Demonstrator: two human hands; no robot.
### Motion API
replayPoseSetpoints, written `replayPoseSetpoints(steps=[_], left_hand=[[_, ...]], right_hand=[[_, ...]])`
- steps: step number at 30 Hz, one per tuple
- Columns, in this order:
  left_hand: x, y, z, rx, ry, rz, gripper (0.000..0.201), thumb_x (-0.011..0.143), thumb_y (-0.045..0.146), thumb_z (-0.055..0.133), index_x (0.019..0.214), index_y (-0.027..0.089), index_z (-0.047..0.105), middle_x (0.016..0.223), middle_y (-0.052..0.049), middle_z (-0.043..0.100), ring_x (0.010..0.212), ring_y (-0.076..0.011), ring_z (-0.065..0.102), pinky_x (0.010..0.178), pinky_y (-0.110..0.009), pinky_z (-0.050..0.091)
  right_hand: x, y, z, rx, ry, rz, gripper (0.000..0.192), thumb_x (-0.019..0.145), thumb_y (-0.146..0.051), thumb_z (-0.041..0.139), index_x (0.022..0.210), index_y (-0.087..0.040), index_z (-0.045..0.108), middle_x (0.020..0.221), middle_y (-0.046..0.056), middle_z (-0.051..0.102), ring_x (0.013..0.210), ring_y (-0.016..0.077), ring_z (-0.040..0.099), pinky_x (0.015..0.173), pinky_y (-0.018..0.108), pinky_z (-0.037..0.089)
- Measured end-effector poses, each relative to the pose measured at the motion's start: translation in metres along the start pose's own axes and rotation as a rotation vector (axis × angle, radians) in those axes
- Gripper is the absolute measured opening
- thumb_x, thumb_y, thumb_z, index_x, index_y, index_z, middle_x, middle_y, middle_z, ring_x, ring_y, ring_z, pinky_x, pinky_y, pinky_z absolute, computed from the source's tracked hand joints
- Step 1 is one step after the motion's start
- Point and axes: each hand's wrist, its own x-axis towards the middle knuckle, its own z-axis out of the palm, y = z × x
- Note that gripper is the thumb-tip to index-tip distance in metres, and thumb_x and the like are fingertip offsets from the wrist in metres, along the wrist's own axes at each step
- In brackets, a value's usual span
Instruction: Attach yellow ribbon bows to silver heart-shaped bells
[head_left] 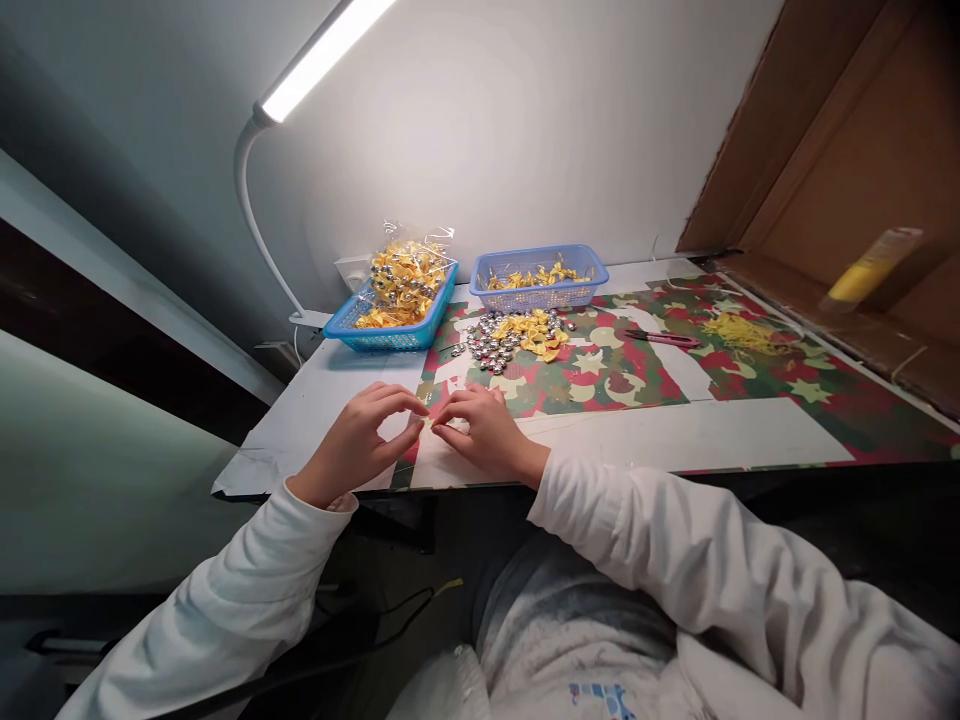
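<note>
Pinching a tiny yellow piece at the bench's near edge
Left hand and right hand meet fingertip to fingertip on it; loose bells lie near the far edge.

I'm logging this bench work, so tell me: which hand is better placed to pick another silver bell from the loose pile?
Probably the right hand. It sits directly below the pile of silver bells, while the left hand lies farther left, toward the blue basket. Both pinch a small yellow piece.
</note>
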Motion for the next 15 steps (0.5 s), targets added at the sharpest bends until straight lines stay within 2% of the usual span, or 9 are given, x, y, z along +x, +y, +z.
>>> replayPoseSetpoints(steps=[7, 15], left_hand=[[0.0045, -0.0016, -0.0034, 0.17, -0.047, 0.139, 0.015, 0.088, 0.026, 0.055, 0.083, 0.021, 0.069, 0.088, -0.003, 0.071, 0.083, -0.0188, 0.059, 0.079, -0.033, 0.045], [0.0057, -0.0025, -0.0028, 0.248, -0.071, 0.159, 0.02, 0.09, 0.026, 0.052, 0.08, 0.021, 0.067, 0.088, -0.003, 0.072, 0.084, -0.0192, 0.06, 0.079, -0.033, 0.044]], right_hand=[[-0.0001, -0.0012, -0.0009, 0.002, -0.013, 0.005, 0.014, 0.088, -0.028, 0.065, 0.079, -0.02, 0.073, 0.093, 0.003, 0.071, 0.099, 0.0204, 0.053, 0.088, 0.038, 0.03], [-0.0005, -0.0017, -0.0021, 0.0, -0.024, -0.006, 0.015, 0.088, -0.027, 0.064, 0.079, -0.019, 0.073, 0.092, 0.004, 0.07, 0.097, 0.0199, 0.053, 0.089, 0.039, 0.032]])
